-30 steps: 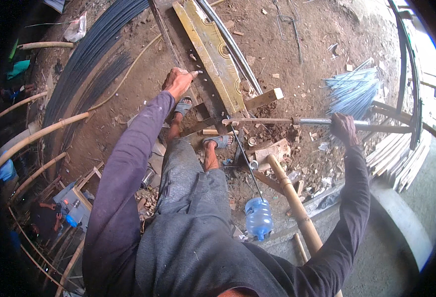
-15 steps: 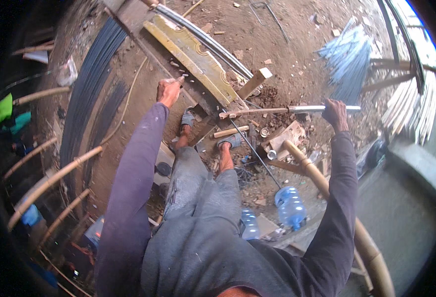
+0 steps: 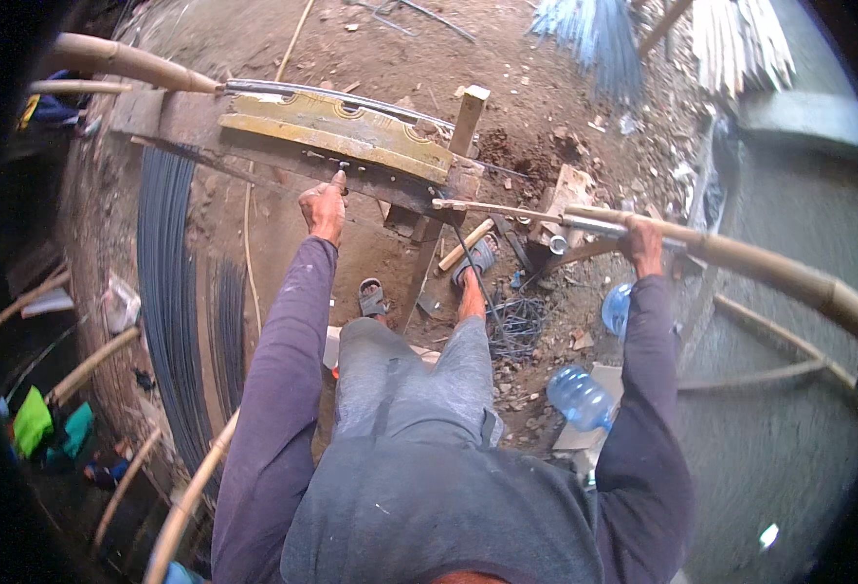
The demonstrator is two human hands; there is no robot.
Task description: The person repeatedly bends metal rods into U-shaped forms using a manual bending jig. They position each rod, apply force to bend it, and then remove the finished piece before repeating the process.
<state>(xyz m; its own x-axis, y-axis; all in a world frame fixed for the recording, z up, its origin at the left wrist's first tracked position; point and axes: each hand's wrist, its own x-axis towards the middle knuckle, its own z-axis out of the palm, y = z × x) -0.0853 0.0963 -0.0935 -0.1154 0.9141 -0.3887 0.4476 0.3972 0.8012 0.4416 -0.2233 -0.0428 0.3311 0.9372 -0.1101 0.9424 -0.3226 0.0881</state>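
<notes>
My right hand (image 3: 645, 245) grasps the pipe (image 3: 592, 226) on a bar (image 3: 507, 208), which reaches left from it to the corner of the table (image 3: 190, 119), where a dark rod (image 3: 457, 232) slants off. My left hand (image 3: 324, 209) is curled at the edge, its thumb by some pins (image 3: 343, 165); I cannot tell whether it holds anything. Beyond it lies a yellow board (image 3: 336, 127).
</notes>
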